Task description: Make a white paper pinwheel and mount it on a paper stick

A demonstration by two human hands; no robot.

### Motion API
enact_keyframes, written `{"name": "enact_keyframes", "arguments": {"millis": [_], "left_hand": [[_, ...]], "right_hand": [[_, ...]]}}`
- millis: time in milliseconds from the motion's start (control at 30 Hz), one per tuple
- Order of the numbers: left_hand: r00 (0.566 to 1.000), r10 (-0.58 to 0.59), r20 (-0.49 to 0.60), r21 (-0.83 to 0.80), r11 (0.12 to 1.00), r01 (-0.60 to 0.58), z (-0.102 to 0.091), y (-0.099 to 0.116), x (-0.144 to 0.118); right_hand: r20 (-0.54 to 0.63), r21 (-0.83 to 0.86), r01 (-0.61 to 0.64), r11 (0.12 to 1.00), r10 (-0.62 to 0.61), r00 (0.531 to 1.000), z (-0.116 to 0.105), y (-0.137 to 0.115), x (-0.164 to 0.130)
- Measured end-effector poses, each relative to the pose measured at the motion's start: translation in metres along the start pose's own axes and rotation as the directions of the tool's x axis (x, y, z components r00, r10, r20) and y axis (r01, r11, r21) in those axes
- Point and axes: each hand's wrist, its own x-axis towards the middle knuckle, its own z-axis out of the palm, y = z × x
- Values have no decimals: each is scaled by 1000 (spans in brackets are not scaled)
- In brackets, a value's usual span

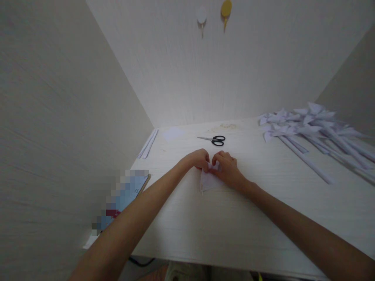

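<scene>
A small piece of white paper (209, 182) lies on the white table between my two hands, in the middle of the view. My left hand (200, 158) is curled, its fingers closed on the paper's upper left part. From the right, my right hand (227, 167) pinches the same paper near its upper edge, with bent fingers partly covering it. One corner of the paper points toward me. Just beyond my hands lies a pair of scissors (216, 140) with black handles, its blades pointing left.
Many white paper pinwheels (307, 121) on rolled paper sticks are heaped at the right. Paper strips (149, 143) and a flat paper sheet (173, 134) lie at the back left. A tablet-like device (129, 195) rests by the left wall. Two hooks (226, 9) hang on the back wall.
</scene>
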Motion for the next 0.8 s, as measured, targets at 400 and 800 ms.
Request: {"name": "enact_keyframes", "arguments": {"millis": [400, 800], "left_hand": [[979, -118, -164, -437, 899, 35, 11, -10, 0], [929, -209, -305, -912, 346, -221, 25, -28, -10]], "right_hand": [[-131, 156, 7, 988, 13, 991, 0, 5, -1], [48, 878, -146, 457, 218, 975, -7, 14, 8]]}}
